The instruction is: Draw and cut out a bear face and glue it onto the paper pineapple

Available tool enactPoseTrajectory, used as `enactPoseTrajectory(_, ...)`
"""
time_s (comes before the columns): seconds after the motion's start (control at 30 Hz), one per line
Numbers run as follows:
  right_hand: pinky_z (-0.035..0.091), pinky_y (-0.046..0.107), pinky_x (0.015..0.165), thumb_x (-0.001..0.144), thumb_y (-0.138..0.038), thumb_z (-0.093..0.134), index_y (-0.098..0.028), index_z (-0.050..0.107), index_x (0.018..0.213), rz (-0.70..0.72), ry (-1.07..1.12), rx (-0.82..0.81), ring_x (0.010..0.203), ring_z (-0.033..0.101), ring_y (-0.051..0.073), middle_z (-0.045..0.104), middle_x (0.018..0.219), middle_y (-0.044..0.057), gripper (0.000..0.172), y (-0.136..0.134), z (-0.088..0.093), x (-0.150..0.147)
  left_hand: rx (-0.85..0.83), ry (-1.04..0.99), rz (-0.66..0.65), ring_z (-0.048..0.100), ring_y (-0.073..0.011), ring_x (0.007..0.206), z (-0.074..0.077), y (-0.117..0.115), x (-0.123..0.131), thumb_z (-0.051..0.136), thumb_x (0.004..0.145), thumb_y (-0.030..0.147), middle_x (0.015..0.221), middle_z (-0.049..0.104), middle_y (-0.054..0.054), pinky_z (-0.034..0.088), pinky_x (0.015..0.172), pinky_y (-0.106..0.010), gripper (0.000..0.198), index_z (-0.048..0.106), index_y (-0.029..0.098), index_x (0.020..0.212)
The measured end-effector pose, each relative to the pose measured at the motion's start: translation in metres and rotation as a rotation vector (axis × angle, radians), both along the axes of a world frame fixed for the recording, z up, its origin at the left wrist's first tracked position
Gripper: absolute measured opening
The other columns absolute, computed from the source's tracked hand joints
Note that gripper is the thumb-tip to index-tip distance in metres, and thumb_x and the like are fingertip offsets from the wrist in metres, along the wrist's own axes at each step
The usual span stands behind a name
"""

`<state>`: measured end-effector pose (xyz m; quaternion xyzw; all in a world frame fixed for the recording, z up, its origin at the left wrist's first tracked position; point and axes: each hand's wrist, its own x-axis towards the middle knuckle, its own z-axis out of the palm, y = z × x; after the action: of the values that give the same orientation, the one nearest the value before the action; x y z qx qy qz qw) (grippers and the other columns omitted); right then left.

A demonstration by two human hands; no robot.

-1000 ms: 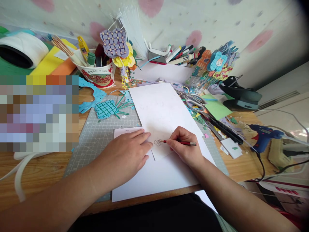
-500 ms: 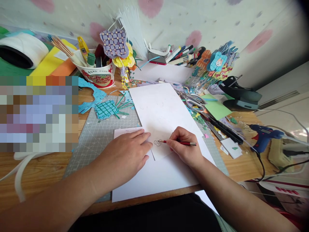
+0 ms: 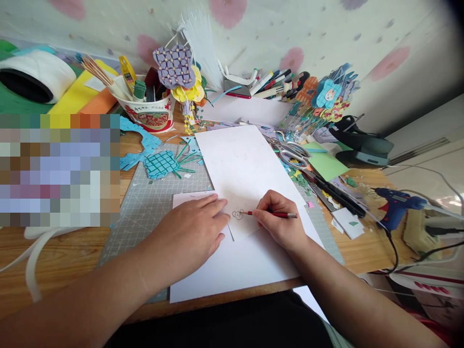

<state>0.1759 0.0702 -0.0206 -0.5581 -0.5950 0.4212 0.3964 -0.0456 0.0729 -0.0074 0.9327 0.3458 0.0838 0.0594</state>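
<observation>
My right hand (image 3: pixel 277 220) grips a red pencil (image 3: pixel 284 215), its tip touching a small pencil drawing (image 3: pixel 238 214) of rounded, petal-like loops. The drawing is on a white paper sheet (image 3: pixel 250 164) that covers much of the work area. Left of the drawing, my left hand (image 3: pixel 201 224) lies flat with its fingers stretched out, pressing on the paper. A smaller piece of white paper (image 3: pixel 181 199) shows partly from under this hand. Beneath the sheets lies a grey cutting mat (image 3: pixel 137 212) with grid lines.
A blue paper piece with green lines (image 3: pixel 161 164) lies on the mat. Behind it stands a paper tub (image 3: pixel 148 113) of tools. To the right are scissors (image 3: pixel 293 153), a black-handled cutter (image 3: pixel 340 193), paper scraps and a blue glue gun (image 3: pixel 397 205) with its cable.
The pencil tip has shifted very slightly to the right along the drawing. My left hand keeps its place on the paper. The whole view has moved a little.
</observation>
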Motion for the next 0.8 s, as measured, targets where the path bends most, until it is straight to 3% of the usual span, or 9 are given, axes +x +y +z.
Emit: enactPoseTrajectory(0.8, 0.033, 0.025, 0.048, 0.075, -0.022, 0.065, -0.021, 0.050, 0.062, 0.039, 0.039, 0.050, 0.050, 0.043, 0.010, 0.052, 0.054, -0.005, 0.020, -0.0008, -0.0050, -0.0013, -0.018, 0.000, 0.008, 0.055, -0.0335, 0.128, -0.0007, 0.0006, 0.0015, 0.060, 0.086, 0.018, 0.134, 0.061, -0.016, 0.047, 0.106, -0.050, 0.023, 0.072, 0.015, 0.106)
